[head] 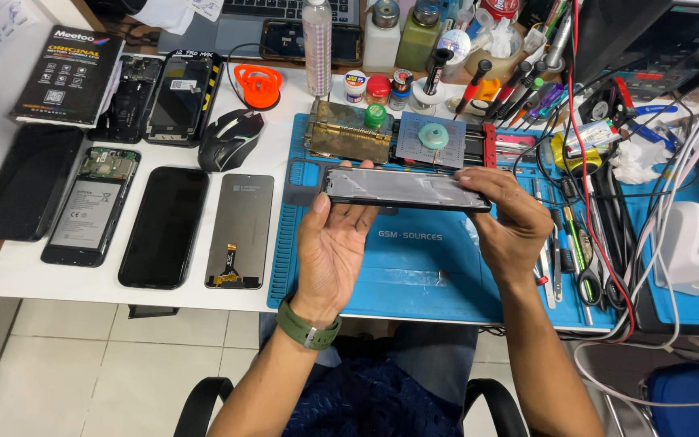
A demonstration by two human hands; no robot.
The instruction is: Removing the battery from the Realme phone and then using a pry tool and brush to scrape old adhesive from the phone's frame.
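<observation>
Both hands held a phone frame (404, 188), dark with a grey inner face, level above the blue work mat (414, 275), near its back edge. Left hand (332, 243) was palm up under the frame's left end, fingers curled loosely round the lower edge, thumb up against the left corner. Right hand (507, 222) gripped the right end from above, fingers closed over the top edge, back of hand to camera. Green watch strap (307, 328) on left wrist. On the white table (66, 279) left of the mat: loose display panel (240, 231) with flex cable, dark phone (164, 226), opened phone showing battery (91, 206), black mouse (230, 139), orange suction cup (258, 84). Tweezers and scissors (588, 271) lay just right of right hand, tangled cables beside them.
</observation>
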